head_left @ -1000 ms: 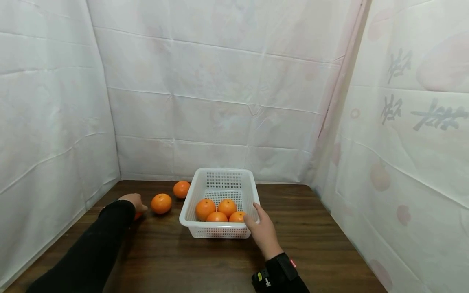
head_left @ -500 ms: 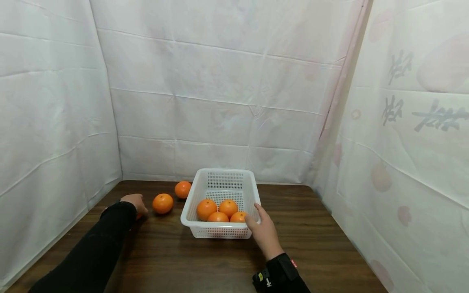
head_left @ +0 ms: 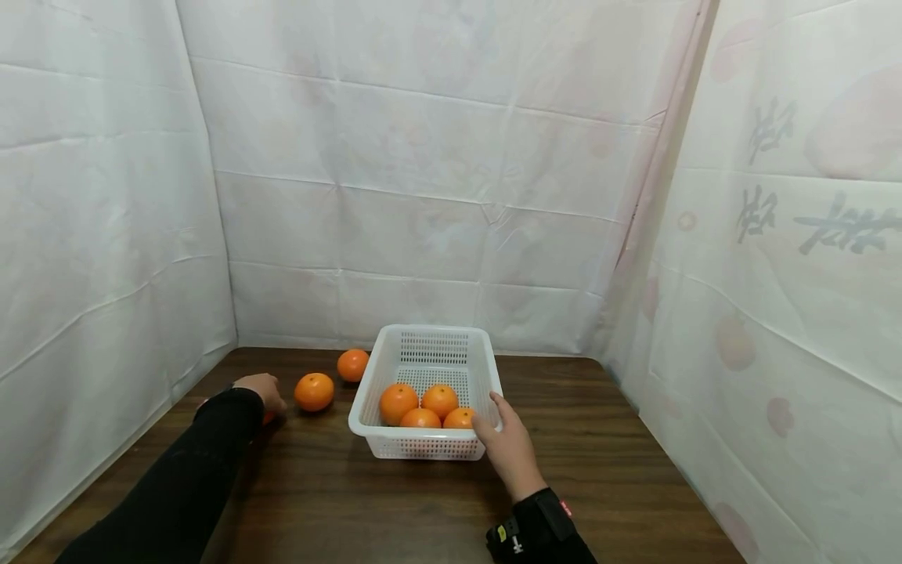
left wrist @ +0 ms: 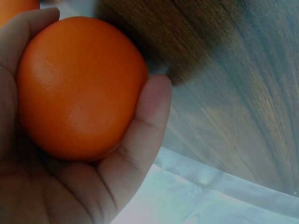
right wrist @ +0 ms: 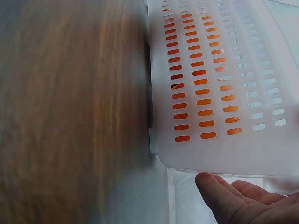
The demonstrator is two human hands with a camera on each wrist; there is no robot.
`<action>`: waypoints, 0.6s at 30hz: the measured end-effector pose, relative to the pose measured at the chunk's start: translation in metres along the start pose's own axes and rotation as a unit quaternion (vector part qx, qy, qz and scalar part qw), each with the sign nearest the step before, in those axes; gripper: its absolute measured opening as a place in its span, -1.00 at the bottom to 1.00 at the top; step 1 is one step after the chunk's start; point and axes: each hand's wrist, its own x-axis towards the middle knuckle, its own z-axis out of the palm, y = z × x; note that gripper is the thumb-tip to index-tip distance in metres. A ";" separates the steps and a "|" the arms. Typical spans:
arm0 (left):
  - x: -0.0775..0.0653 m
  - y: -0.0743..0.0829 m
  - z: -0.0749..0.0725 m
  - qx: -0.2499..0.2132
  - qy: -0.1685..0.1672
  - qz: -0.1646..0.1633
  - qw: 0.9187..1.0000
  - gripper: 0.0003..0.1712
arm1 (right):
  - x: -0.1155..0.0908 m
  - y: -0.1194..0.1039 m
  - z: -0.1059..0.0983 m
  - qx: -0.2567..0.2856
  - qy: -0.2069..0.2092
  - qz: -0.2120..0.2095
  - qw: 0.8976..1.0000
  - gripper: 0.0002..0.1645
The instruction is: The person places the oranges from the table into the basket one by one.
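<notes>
On the left of the table, my left hand (head_left: pixel 262 390) grips an orange (left wrist: pixel 84 88); in the left wrist view its thumb and fingers curl round the fruit. Little of that fruit shows in the head view, as the hand covers it. A white plastic basket (head_left: pixel 427 448) with slotted walls stands mid-table, several oranges (head_left: pixel 420 417) gathered at its near end. My right hand (head_left: pixel 513 454) holds the basket by its near right corner, thumb over the rim. In the right wrist view, fingertips (right wrist: pixel 205 179) touch the basket's wall and orange shows through the slots.
Between the left hand and the basket lies one loose orange (head_left: pixel 314 392). Another orange (head_left: pixel 352 365) sits farther back, close to the basket's left side. White cloth (head_left: pixel 416 196) hangs behind and on both sides of the dark wooden table (head_left: pixel 338 509).
Hardly anything differs. The whole head view has shifted slightly, while both hands keep their places on the orange and the basket.
</notes>
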 end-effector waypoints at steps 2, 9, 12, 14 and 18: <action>0.000 0.000 0.001 -0.004 -0.004 0.002 1.000 -0.20 | 0.000 0.001 0.001 0.000 0.001 0.000 1.000 -0.16; 0.001 -0.002 0.004 -0.006 -0.006 -0.005 1.000 -0.12 | 0.000 0.002 0.002 0.001 0.003 -0.003 1.000 -0.17; 0.002 -0.002 0.003 -0.007 -0.008 -0.008 1.000 -0.10 | -0.001 0.001 0.002 0.002 0.002 -0.003 1.000 -0.16; 0.003 -0.003 0.003 -0.007 -0.009 -0.011 1.000 -0.08 | -0.001 0.001 0.001 0.003 0.001 -0.002 1.000 -0.16; 0.005 -0.005 0.004 -0.007 -0.007 -0.017 1.000 -0.06 | -0.001 -0.001 0.001 0.006 0.000 -0.001 1.000 -0.16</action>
